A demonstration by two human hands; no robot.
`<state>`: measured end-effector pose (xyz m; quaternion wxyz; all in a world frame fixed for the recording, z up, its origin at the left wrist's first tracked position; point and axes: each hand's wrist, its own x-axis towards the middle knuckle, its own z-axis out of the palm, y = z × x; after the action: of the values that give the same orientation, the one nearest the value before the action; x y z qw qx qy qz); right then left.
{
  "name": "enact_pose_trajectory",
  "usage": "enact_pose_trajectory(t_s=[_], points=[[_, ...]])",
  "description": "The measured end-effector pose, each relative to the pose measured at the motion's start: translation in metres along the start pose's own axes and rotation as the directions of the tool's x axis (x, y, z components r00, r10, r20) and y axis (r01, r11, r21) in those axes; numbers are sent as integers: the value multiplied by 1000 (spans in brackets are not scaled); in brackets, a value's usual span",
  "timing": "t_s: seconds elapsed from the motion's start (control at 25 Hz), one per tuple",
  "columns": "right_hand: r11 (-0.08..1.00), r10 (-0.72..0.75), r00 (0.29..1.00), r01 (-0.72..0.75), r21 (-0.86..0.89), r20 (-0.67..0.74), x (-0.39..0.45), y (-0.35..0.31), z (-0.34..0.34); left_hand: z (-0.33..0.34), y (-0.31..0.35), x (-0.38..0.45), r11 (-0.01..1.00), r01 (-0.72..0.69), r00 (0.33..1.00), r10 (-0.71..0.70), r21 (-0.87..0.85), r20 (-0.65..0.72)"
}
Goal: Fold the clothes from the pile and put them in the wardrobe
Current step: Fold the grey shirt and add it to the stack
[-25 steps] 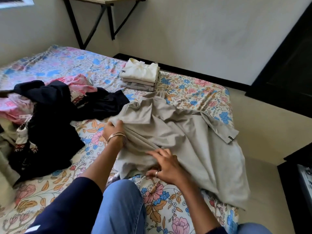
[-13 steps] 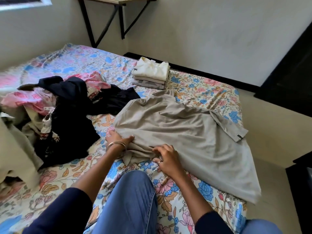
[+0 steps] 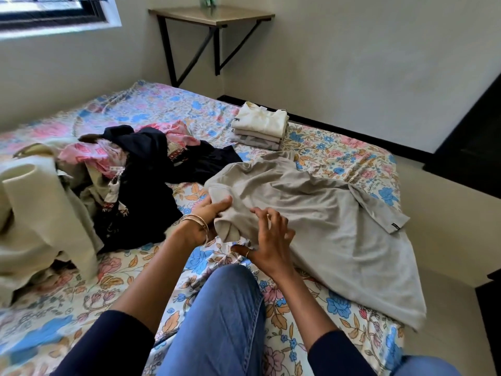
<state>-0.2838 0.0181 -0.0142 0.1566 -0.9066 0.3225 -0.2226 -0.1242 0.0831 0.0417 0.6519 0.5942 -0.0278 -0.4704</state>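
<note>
The grey T-shirt (image 3: 311, 213) lies rumpled mid-frame on the bed (image 3: 352, 153). The left hand (image 3: 208, 213) pinches its bunched edge; the right hand (image 3: 268, 240) hovers, fingers spread. Best to flatten the cloth before folding.

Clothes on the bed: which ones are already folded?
The small cream stack near the far wall, squared and layered. The grey garment lies spread out, and the dark and pink pile is a heap.
</note>
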Motion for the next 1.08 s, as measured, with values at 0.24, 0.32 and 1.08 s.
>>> enact_pose_trajectory(t_s=[0.24, 0.32, 1.08], points=[[963, -209, 976, 215, 161, -53, -3, -7, -6, -16, -10, 5, 983, 178, 969, -184, -51, -164], [954, -239, 962, 258, 154, -128, -7, -10, -10, -26, -16, 12, 991, 127, 959, -112, 39, -260], [975, -93, 979, 53, 216, 179, -1, -28, -25, -53, -16, 11, 932, 97, 958, 7, 349, -287]])
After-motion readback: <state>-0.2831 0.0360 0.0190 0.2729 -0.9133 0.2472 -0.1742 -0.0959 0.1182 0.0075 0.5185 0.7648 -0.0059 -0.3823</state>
